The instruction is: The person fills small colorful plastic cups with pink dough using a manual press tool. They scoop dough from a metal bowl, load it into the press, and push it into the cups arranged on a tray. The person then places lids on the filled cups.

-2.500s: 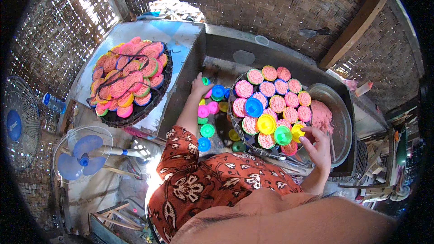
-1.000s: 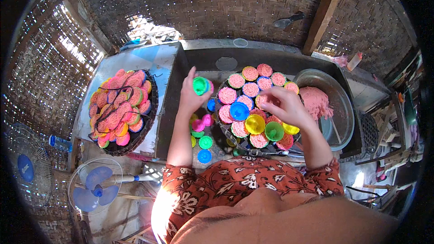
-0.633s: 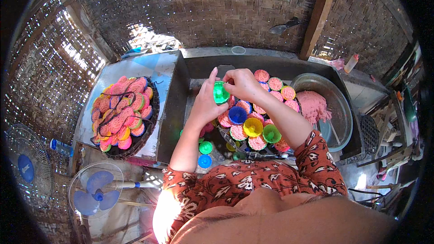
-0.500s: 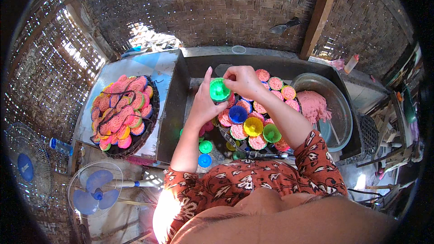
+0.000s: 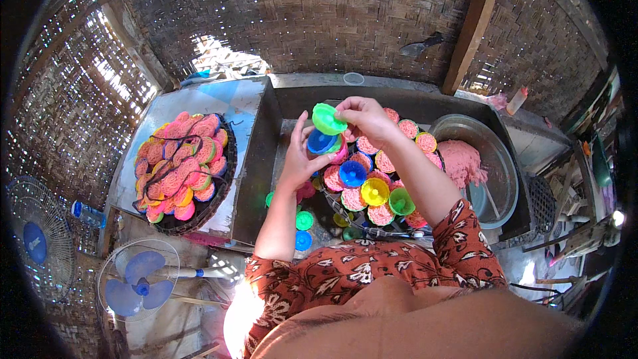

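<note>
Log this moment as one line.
left hand: holds blue cup; right hand: pinches green cup; nearby: pink-filled cups, basin with pink mass

Your right hand (image 5: 362, 119) pinches a green cup (image 5: 327, 119). Your left hand (image 5: 301, 161) holds a blue cup (image 5: 320, 141) close by. Cups of squiggly pink stuff (image 5: 381, 214) sit near your hands. On your right, a big bowl (image 5: 503, 159) has pink mush (image 5: 460, 161) in it.

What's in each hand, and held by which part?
Right hand: a green cup, pinched at its right edge. Left hand: a stack of cups, blue uppermost, gripped around the sides.
</note>
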The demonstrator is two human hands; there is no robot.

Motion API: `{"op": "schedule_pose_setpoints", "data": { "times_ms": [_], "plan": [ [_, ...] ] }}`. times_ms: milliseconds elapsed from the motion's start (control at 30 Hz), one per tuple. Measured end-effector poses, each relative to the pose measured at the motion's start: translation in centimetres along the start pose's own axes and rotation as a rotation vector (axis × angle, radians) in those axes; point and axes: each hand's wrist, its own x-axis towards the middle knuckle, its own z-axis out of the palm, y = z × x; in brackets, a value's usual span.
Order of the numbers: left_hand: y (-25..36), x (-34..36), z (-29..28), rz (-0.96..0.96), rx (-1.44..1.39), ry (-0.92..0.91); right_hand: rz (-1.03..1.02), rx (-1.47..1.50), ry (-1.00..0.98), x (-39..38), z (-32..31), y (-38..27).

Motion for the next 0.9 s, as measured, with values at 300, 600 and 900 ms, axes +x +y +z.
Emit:
{"op": "schedule_pose_setpoints", "data": {
  "times_ms": [300, 600, 900],
  "plan": [
    [2.0, -1.2, -2.1, -0.031, -0.05, 0.105, -0.187, -0.881, 0.144, 2.3, -6.0, 8.0],
    [2.6, -1.2, -1.8, -0.055, -0.086, 0.082, 0.042, -0.97, -0.031, 1.5, -4.8, 6.8],
    [2.7, 0.0, -0.7, -0.052, -0.028, -0.019, -0.206, -0.848, 0.046, -0.1, -2.7, -0.1]
  ]
}}
